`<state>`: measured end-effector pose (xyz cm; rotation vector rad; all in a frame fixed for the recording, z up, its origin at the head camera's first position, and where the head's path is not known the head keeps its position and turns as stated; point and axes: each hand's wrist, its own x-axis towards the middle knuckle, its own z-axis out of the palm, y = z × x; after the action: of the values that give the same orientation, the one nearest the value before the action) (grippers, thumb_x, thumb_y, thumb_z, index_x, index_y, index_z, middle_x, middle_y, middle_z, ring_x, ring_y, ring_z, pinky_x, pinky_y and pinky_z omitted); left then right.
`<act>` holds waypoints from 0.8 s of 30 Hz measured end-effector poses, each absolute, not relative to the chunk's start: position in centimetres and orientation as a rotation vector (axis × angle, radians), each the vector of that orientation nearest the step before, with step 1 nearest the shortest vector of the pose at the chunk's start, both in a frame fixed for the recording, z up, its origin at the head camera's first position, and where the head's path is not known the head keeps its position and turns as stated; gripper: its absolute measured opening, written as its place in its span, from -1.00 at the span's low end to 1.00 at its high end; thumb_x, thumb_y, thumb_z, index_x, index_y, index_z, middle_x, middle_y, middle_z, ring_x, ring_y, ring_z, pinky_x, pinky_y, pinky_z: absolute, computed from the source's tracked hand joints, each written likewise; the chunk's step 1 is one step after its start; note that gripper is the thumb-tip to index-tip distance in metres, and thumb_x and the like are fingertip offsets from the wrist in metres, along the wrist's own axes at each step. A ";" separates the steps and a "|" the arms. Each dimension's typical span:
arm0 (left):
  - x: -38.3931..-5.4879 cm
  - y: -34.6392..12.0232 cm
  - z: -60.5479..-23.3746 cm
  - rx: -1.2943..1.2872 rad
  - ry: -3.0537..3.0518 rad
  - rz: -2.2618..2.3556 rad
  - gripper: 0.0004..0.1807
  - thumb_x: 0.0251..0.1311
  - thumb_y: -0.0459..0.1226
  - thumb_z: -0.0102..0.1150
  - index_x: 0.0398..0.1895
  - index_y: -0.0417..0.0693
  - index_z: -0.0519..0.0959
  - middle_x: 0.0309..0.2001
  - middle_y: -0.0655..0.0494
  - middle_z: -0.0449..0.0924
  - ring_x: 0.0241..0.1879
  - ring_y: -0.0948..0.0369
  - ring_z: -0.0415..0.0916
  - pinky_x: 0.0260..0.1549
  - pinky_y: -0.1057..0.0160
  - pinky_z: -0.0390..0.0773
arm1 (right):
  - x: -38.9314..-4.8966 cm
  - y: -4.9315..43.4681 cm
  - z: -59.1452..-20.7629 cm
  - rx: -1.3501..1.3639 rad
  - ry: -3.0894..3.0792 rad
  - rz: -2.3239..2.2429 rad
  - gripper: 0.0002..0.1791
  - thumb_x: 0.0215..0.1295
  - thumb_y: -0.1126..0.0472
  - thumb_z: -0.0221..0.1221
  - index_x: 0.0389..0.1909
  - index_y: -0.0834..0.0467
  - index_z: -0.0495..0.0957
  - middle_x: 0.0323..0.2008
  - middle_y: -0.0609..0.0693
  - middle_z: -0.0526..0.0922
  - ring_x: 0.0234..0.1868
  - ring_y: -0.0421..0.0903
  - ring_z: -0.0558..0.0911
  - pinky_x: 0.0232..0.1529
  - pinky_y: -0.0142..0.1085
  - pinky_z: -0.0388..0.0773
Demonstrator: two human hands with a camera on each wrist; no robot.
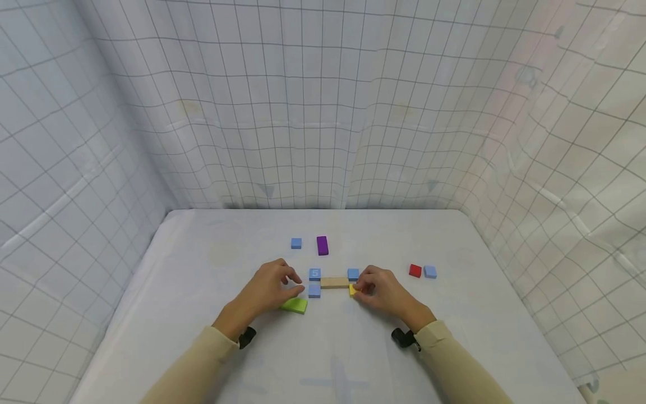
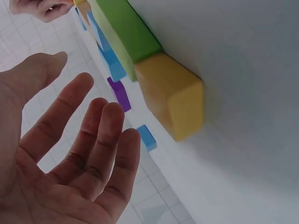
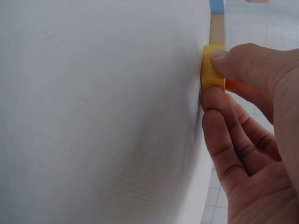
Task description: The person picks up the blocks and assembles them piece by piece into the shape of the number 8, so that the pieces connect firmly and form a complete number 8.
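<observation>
One left hand (image 1: 267, 286) hangs near a green block (image 1: 296, 306) on the white surface (image 1: 333, 359) in the head view, fingers loosely bent around nothing. Across from it, the right hand (image 1: 386, 294) pinches a yellow block (image 1: 352, 290) at the right end of a wooden strip (image 1: 335, 283), on the near side of a blue block (image 1: 353, 273). Farther off lies a purple block (image 1: 322, 246); a red block (image 1: 415, 270) sits to the right.

From the left wrist, I see an orange block (image 2: 175, 93) meeting the green block end to end, the left hand apart from both.

From the right wrist, thumb and fingers grip the yellow block low at the surface.
</observation>
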<state>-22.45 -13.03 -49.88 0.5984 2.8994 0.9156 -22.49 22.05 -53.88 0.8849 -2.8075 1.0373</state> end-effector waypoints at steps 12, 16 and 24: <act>-21.5 -16.8 -50.1 0.579 2.851 0.875 -0.78 0.29 -0.15 0.74 -0.08 0.01 0.95 -0.10 0.16 0.81 -0.12 0.20 0.64 -0.08 0.18 0.63 | -22.4 21.8 -53.7 0.858 -2.834 1.033 -0.87 0.42 0.30 0.62 -0.11 0.09 0.88 -0.01 -0.02 0.81 -0.08 -0.25 0.73 0.01 -0.47 0.79; -21.1 -17.8 -50.3 0.618 2.825 0.874 -0.73 0.22 -0.16 0.80 -0.09 0.00 0.93 -0.12 0.18 0.80 -0.14 0.23 0.60 -0.12 0.25 0.60 | -22.5 21.8 -53.7 0.852 -2.834 1.042 -0.86 0.40 0.31 0.63 -0.12 0.09 0.88 -0.02 -0.03 0.81 -0.08 -0.24 0.74 0.02 -0.46 0.79; -20.6 -18.6 -50.4 0.676 2.800 0.875 -0.74 0.22 -0.22 0.81 -0.10 -0.05 0.91 -0.21 0.23 0.79 -0.23 0.27 0.59 -0.22 0.35 0.59 | -22.5 21.8 -53.9 0.856 -2.821 1.052 -0.87 0.40 0.33 0.63 -0.14 0.10 0.88 -0.03 -0.02 0.81 -0.10 -0.26 0.74 0.00 -0.48 0.79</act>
<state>-20.57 -18.60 -50.38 0.6761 2.7999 0.8745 -22.55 21.80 -53.92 0.8556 -2.8207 1.0524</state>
